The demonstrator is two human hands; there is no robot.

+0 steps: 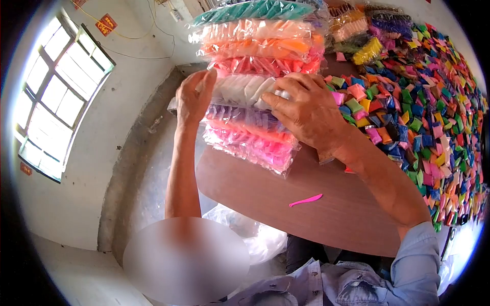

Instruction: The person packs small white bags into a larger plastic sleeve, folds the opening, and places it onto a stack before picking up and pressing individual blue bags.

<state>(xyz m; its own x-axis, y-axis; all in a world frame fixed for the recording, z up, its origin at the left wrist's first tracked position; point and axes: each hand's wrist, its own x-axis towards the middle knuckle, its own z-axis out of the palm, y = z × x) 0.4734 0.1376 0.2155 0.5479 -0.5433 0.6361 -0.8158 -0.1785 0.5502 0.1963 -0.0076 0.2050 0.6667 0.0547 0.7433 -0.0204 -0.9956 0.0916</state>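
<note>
Between my two hands lies a clear bag of white packets (pixel 240 91), in a row of similar bags. My left hand (pixel 195 97) is at the bag's left end, its fingers bent; what they hold, if anything, is hidden. My right hand (pixel 306 104) grips the right end of the white bag, thumb and fingers on the plastic. Above it are bags of red packets (pixel 260 66), orange packets (pixel 255 47) and green packets (pixel 260 11). Below are bags of purple packets (pixel 242 116) and pink packets (pixel 250 148).
A pink plastic knife (pixel 306 200) lies on the brown table (pixel 326 224). Many small colourful packets (pixel 423 132) are heaped at the right. More filled bags (pixel 367 30) stand at the back. Clear plastic (pixel 255 234) hangs below the table's left edge.
</note>
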